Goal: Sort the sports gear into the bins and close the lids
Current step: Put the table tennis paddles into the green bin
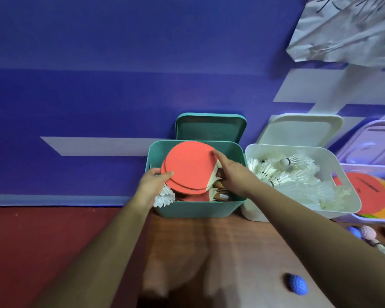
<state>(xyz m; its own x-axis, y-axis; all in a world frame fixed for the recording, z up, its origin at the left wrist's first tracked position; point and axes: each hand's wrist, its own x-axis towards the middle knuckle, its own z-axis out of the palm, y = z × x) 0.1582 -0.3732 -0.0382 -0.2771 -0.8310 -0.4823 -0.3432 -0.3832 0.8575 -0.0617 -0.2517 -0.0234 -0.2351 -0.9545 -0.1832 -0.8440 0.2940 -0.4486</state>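
Left hand (152, 181) pinches the paddle (187, 170) by its edge, thumb on top; right hand (231, 172), fingers straight, presses its face. The paddle lies tilted in the teal bin (198, 210). Risk: left proud of the rim, it may block the lid (209, 127) or crush the shuttlecock (163, 197) beneath.

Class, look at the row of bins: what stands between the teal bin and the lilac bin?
The white bin, filled with shuttlecocks, stands between the teal bin and the lilac bin, in the head view.
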